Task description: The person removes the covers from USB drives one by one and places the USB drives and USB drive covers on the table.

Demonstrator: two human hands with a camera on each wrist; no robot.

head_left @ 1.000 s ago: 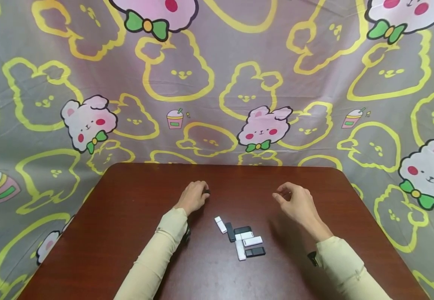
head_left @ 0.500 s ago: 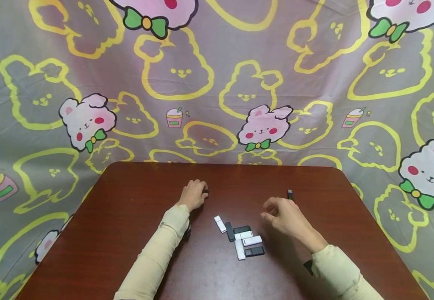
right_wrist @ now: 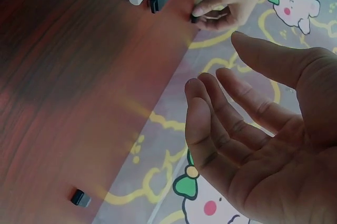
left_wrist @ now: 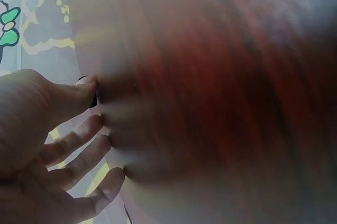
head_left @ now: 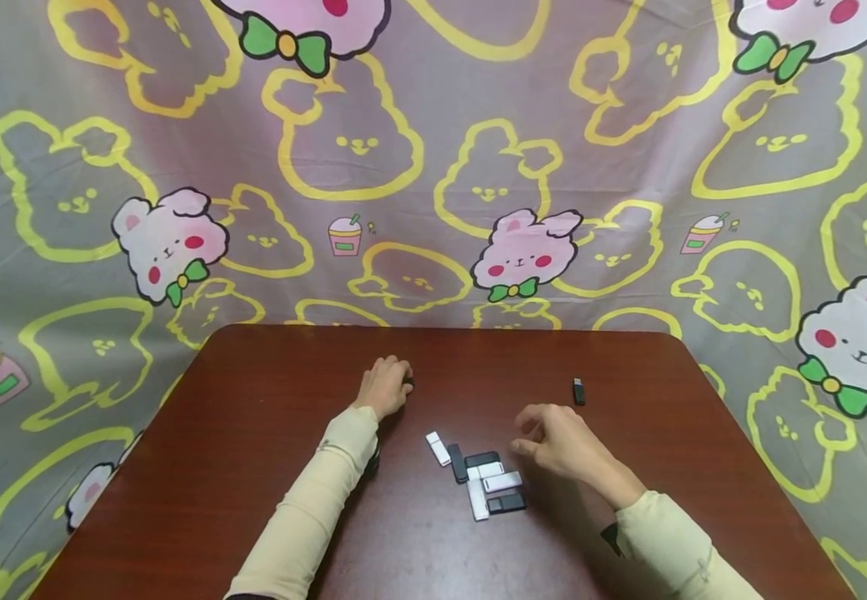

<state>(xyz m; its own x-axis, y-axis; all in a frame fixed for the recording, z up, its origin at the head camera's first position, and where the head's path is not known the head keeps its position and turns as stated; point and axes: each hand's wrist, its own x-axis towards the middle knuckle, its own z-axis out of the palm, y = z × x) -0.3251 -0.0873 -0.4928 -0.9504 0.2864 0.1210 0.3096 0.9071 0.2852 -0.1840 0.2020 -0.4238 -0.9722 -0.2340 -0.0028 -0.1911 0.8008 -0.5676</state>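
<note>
Left hand (head_left: 384, 390): thumb and fingers pinch a small black piece (right_wrist: 194, 19) at the tabletop. Cap or whole drive: cannot tell, as the digits hide most of it. The other fingertips spread low at the wood, touching or just above it; the low posture probably steadies the pinch.

Right hand (head_left: 564, 442): grip wide, holding nothing. Thumb stands well apart from the loosely bent fingers; the hand hangs above the table (head_left: 268, 375), its shadow beneath. The relaxed curve would suit picking up small, slim items.

Black USB flash drive (head_left: 579, 392): on the table just beyond the right hand's knuckles, well apart from the left grip, metal plug bare and pointing away from the person. It lies alone, so it is probably kept separate from the others on purpose.

USB-stick group: between the two forearms, on the person's side of the left grip and to the left of the right fingertips. Nearest the left hand, a slanted white stick (head_left: 438, 448); next, a dark upright-lying stick (head_left: 457, 463); then a tight cluster, including a long white stick (head_left: 478, 500) pointing toward the person, a white crosswise stick (head_left: 503, 482) and a black crosswise stick (head_left: 508, 503). Some seem to overlap; exact layering unclear. Its central position presumably keeps it within reach of either hand.
</note>
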